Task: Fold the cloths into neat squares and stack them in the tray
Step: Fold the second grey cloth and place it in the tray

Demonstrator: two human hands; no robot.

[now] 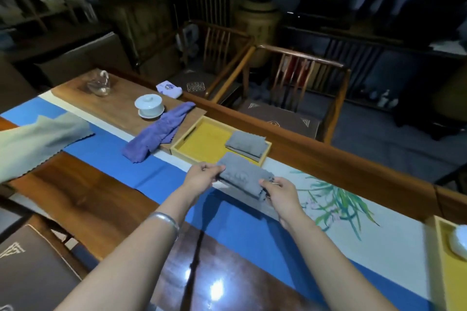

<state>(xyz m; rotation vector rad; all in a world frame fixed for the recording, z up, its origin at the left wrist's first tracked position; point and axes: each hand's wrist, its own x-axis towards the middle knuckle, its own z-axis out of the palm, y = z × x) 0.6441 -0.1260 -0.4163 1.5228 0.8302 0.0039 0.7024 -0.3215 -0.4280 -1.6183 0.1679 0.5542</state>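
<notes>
A folded grey cloth (242, 174) hangs just above the table runner, held between both hands. My left hand (202, 175) pinches its left edge and my right hand (280, 193) pinches its near right corner. Just beyond it lies the yellow tray (202, 141), with another folded grey cloth (245, 145) resting at its right end. A crumpled purple cloth (159, 131) lies left of the tray, partly on the wooden board. A beige cloth (38, 141) is spread out at the far left of the table.
A white lidded cup (149, 106) and a glass pitcher (99, 83) stand on the wooden board (113, 106) behind the purple cloth. A second yellow tray (452, 267) with a white dish sits at the right edge. Wooden chairs (290, 88) stand beyond the table.
</notes>
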